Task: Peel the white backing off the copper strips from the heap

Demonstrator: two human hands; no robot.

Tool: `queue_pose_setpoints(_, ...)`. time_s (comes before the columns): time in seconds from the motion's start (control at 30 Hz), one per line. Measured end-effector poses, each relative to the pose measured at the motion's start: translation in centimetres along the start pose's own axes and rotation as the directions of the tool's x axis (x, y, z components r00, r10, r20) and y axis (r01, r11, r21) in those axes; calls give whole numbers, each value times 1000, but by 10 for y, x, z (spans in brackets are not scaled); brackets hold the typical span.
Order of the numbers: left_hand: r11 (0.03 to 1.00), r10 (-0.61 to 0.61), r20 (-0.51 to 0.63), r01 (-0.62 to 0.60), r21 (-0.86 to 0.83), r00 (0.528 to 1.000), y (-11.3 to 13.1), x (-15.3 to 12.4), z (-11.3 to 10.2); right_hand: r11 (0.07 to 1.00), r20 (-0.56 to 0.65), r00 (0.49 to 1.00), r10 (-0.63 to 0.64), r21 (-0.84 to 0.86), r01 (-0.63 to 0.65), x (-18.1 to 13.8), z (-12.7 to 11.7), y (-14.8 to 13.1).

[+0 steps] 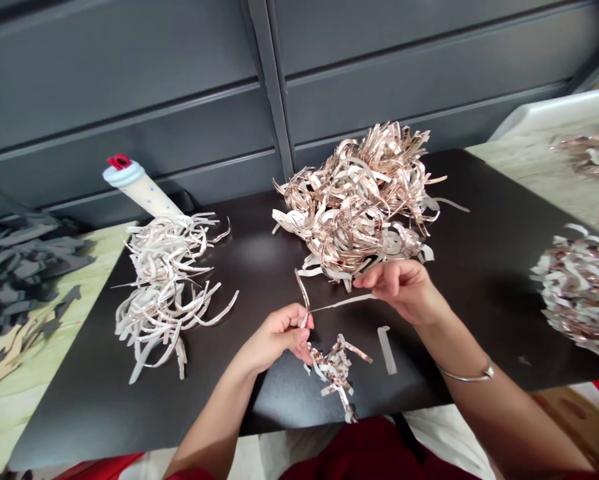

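In the head view, the left hand (276, 337) and right hand (402, 287) hold a thin strip (342, 303) stretched between them just above the black counter (259, 393), which seems to keep it straight and clear of the scraps below. The left fingers (299, 327) are closed together, pinching one end near a curled length that rises from the grip. The right fingers (372, 280) are also together, clamping the other end, so the strip hangs in the air between the hands. Directly under the hands lies a small heap of scraps (334, 370), with a lone flat strip (386, 350) just to its right. A large tangle of shiny strips (354, 200) sits at upper centre, while paler curls (164, 293) form a separate pile at left; the gap suggests they are kept apart by appearance. A white tube with a red cap (142, 187) leans behind the pale pile. Dark grey cut pieces (24, 267) lie at far left, and another mixed pile (582, 293) sits at the right edge. A metal bangle (466, 377) circles the right wrist.
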State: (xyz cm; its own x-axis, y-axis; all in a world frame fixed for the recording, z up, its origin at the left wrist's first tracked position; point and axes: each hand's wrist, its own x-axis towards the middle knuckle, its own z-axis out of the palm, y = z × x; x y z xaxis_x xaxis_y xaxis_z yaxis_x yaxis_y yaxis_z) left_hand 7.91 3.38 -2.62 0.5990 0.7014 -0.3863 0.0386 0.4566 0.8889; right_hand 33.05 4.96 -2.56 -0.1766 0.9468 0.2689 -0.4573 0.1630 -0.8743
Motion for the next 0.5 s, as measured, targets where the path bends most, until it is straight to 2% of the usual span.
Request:
queue_pose_setpoints(0.1,994,30,47,-35,107,998,2,-2,1,1000,-86,996,12,2,-11,0,0,-5)
queue_pose_setpoints(0.17,957,112,13,-111,269,994,5,-4,5,999,-95,995,36,-4,-36,0,1,-9)
queue_pose_setpoints(0.27,777,284,-90,-174,605,955,9,-5,14,999,-47,998,52,-15,-53,1,3,-13)
queue_pose_setpoints(0.33,647,355,-119,-152,747,927,9,-5,21,998,-41,999,-26,-64,23,1,5,-11)
queue_pose_setpoints(0.43,546,424,-111,-156,823,899,4,-5,27,940,44,987,-153,-303,159,-2,17,1)
queue_pose_setpoints(0.5,510,444,-100,-159,845,890,0,-5,30,824,177,975,-138,-525,212,-6,30,13)
